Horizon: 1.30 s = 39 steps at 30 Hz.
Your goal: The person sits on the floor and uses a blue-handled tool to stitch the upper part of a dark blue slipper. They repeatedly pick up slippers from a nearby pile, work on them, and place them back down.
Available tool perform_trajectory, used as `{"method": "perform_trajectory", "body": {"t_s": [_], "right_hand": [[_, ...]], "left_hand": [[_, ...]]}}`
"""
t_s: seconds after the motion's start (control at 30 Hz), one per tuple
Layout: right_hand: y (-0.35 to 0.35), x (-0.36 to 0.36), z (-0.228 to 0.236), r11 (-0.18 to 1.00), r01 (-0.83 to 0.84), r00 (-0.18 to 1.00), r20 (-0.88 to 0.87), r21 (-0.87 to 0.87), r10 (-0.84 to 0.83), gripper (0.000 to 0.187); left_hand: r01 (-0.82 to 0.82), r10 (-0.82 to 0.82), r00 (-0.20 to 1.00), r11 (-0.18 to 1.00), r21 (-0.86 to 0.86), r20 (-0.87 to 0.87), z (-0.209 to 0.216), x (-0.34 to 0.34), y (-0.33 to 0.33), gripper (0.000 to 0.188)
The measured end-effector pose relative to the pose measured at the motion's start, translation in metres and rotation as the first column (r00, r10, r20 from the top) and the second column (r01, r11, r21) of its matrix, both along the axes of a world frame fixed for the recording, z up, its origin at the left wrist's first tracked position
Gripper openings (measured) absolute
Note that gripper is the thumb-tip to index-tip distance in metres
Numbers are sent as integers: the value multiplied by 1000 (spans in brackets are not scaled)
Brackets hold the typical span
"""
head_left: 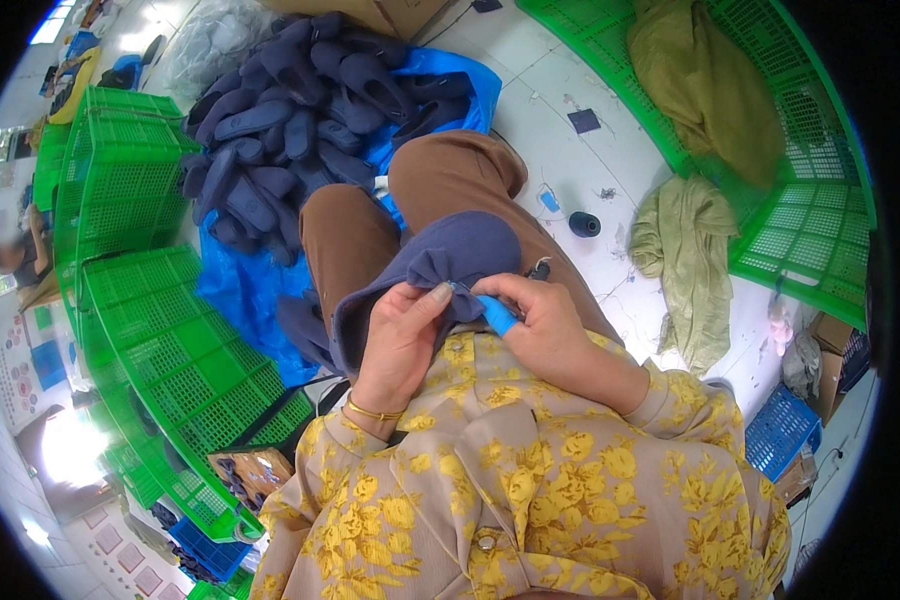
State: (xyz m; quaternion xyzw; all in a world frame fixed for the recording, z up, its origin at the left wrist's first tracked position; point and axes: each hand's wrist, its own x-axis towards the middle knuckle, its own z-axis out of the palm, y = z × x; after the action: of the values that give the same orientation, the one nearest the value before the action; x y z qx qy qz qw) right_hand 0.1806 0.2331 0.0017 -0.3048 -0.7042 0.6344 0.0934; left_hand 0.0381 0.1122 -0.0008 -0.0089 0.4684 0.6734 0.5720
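A navy blue fabric slipper point(480, 240) with a bow point(444, 268) on its upper rests across my lap, over brown trousers. My left hand point(400, 340) is closed on the slipper, its thumb pressed against the base of the bow. Close beside it, my right hand point(545, 325) pinches at the same spot; whatever is between its fingertips is too small to make out. Blue wrapping point(497, 314) covers one finger of that hand. A small dark object point(540, 268) shows just behind the right hand, its kind unclear.
Navy slippers point(295, 120) are heaped on a blue plastic sheet point(250, 300) ahead and to the left. Green crates point(170, 370) stand at left; another point(810, 240) at right holds olive cloth point(705, 90). A dark thread spool point(584, 224) sits on the white floor. Another person point(32, 262) is far left.
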Motion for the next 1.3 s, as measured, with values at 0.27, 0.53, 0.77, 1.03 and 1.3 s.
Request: {"method": "perform_trajectory", "body": {"t_s": [0.27, 0.53, 0.77, 1.03, 1.3], "right_hand": [[-2, -7, -6, 991, -47, 999, -20, 124, 50, 34], [-7, -11, -15, 968, -37, 995, -84, 249, 60, 41], [-6, -6, -9, 938, -81, 994, -40, 336, 100, 41], [-10, -11, -11, 980, -39, 998, -42, 197, 49, 35], [-11, -17, 8, 971, 82, 995, -44, -225, -95, 25]], "left_hand": [[-4, 4, 1000, 1000, 22, 12, 0, 2, 0, 23], [-14, -2, 993, 991, 130, 118, -11, -2, -9, 23], [-27, 9, 988, 993, 118, 152, -12, -2, -11, 22], [-25, 5, 988, 991, 128, 155, -13, -2, -10, 21], [62, -68, 994, 995, 72, 90, 2, 0, -1, 20]]}}
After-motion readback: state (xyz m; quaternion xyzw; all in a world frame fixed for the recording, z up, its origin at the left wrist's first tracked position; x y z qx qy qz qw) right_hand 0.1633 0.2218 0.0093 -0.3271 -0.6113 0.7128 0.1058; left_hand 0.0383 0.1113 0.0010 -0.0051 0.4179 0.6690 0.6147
